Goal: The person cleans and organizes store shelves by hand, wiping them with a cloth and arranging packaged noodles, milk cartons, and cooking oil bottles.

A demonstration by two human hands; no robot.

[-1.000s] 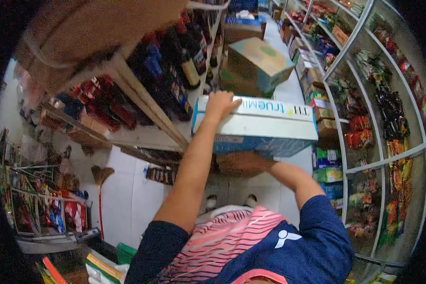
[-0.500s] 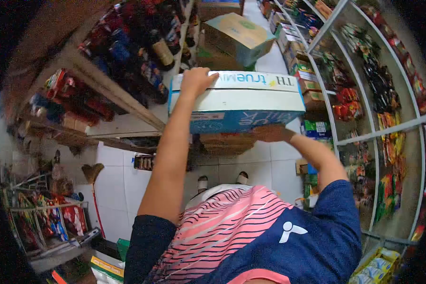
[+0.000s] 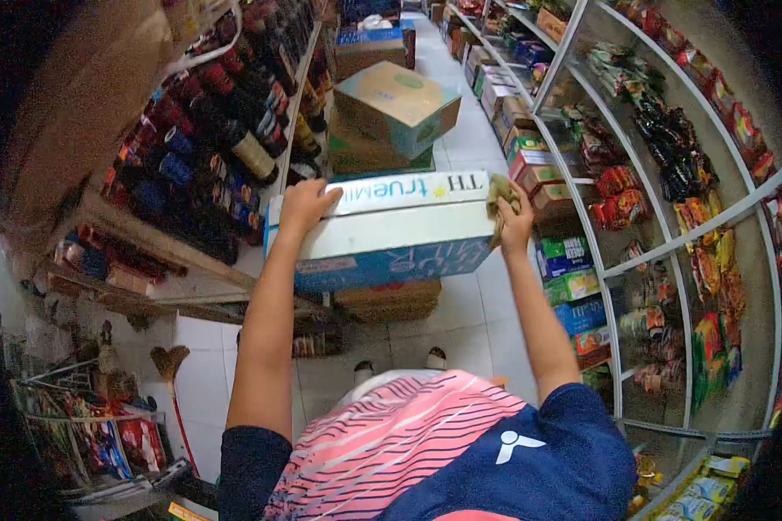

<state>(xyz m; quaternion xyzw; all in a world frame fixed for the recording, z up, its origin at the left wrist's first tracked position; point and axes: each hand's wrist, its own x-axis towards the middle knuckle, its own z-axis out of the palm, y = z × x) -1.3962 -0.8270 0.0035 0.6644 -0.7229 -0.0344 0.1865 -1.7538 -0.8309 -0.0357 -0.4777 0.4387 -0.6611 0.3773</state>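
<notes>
The white-and-blue printed cardboard milk carton box (image 3: 391, 230) looks smooth, slightly glossy. Beside it, the crumpled tan cloth rag (image 3: 500, 196) is matt; below, the white floor tiles (image 3: 473, 300) shine.

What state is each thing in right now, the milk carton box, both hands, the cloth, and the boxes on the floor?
Milk carton box: closed, lifted off the floor, held at both ends.
Left hand: gripping the box's left end.
Right hand: pressed on the box's right end, holding a cloth.
Cloth: crumpled between hand and box.
Green box: closed, stacked on another box.
Brown boxes: closed, on the floor.
</notes>
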